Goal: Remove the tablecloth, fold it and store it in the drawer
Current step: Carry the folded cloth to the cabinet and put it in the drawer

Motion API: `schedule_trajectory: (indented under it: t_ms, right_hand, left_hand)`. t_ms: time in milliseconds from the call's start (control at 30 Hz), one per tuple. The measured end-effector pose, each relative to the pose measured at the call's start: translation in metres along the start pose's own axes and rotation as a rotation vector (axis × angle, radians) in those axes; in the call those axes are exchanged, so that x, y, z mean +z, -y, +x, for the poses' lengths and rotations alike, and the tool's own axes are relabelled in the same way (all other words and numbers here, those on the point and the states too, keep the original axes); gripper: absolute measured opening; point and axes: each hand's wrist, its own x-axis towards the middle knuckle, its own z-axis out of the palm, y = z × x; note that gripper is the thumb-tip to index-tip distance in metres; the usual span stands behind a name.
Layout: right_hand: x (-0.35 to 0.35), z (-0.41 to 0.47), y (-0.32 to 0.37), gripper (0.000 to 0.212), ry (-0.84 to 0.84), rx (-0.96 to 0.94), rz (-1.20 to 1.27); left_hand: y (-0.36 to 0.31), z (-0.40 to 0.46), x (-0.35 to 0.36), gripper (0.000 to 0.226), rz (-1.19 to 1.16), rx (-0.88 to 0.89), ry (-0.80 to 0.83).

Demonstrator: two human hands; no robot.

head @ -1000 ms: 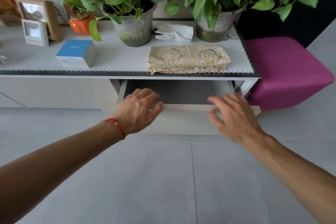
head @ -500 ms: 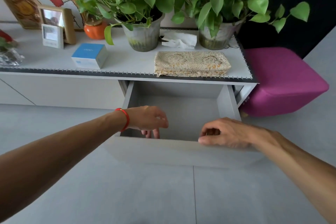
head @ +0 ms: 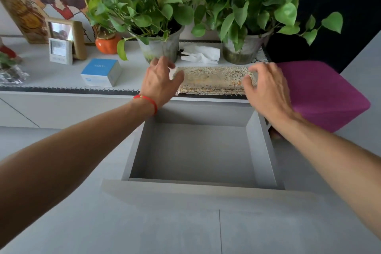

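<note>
Both arms reach forward over the open drawer; my left hand and right hand, fingers spread and empty, flank the folded tablecloth at centre frame on the cabinet top.

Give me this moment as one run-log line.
drawer: open, nothing visible inside | folded tablecloth: on cabinet top | left hand: open at its left end | right hand: open at its right end | phase: reaching

Folded tablecloth on cabinet top, near edge, above open drawer. Two potted plants behind it, tissue between. Box left, stool right.
</note>
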Motion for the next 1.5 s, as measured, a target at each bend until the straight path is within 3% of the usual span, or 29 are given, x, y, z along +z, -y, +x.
schedule_trajectory:
  t_ms: [67, 133, 300, 433, 533, 600, 667, 767, 867, 933, 1000, 1067, 1167, 1233, 1300, 1400, 1500]
  right_hand:
    - [0.006, 0.023, 0.004, 0.048, 0.204, 0.232, -0.014]
    - [0.016, 0.034, 0.003, 0.046, 0.285, 0.335, 0.057]
    - [0.030, 0.041, -0.006, 0.015, 0.225, 0.488, 0.310]
    - [0.026, 0.025, -0.003, 0.014, 0.179, 0.600, 0.591]
    - [0.007, -0.004, 0.003, 0.011, 0.226, 0.607, 0.778]
    - [-0.006, -0.026, 0.002, 0.037, 0.308, 0.638, 0.871]
    - [-0.011, -0.046, -0.006, 0.054, 0.430, 0.717, 0.936]
    - [0.006, -0.068, -0.019, 0.038, 0.605, 0.884, 1.011]
    - [0.045, -0.076, -0.026, 0.039, 0.652, 0.939, 0.818]
    - [0.072, -0.080, -0.029, 0.038, 0.675, 0.894, 0.683]
    - [0.093, -0.085, -0.032, 0.034, 0.746, 0.784, 0.516]
    - [0.102, -0.092, -0.035, 0.033, 0.820, 0.588, 0.287]
    - [0.097, -0.098, -0.036, 0.051, 0.786, 0.177, -0.118]
    - [0.098, -0.106, -0.037, 0.063, 0.737, -0.060, -0.163]
    - [0.099, -0.110, -0.033, 0.068, 0.791, -0.195, -0.166]
    - [0.097, -0.103, -0.029, 0.064, 0.955, -0.240, -0.242]
    - [0.086, -0.096, -0.021, 0.059, 1.037, -0.232, -0.284]
  left_hand:
    - [-0.001, 0.020, 0.015, 0.050, 0.067, -0.227, 0.159]
    - [0.003, 0.030, 0.027, 0.047, 0.043, -0.372, 0.227]
    - [0.011, 0.039, 0.030, 0.032, -0.473, -0.570, 0.189]
    - [0.003, 0.013, 0.013, 0.006, -0.624, -0.523, 0.148]
    - [0.001, -0.017, -0.006, 0.030, -0.783, -0.523, 0.166]
    - [0.008, -0.037, -0.013, 0.055, -0.854, -0.565, 0.181]
    - [0.015, -0.060, -0.015, 0.061, -0.798, -0.559, 0.238]
    - [0.028, -0.090, -0.004, 0.060, -0.477, -0.559, 0.418]
    - [0.044, -0.090, 0.024, 0.047, -0.342, -0.697, 0.555]
    - [0.057, -0.083, 0.047, 0.017, -0.411, -0.821, 0.603]
    - [0.073, -0.079, 0.068, 0.013, -0.373, -0.874, 0.633]
    - [0.087, -0.079, 0.080, 0.032, -0.159, -0.784, 0.691]
    - [0.092, -0.082, 0.082, 0.063, 0.337, -0.346, 0.708]
    - [0.090, -0.088, 0.083, 0.066, 0.370, -0.026, 0.660]
    - [0.084, -0.094, 0.084, 0.059, 0.426, 0.210, 0.781]
    - [0.076, -0.092, 0.085, 0.054, 0.529, 0.245, 0.975]
    - [0.062, -0.085, 0.072, 0.046, 0.495, 0.228, 0.969]
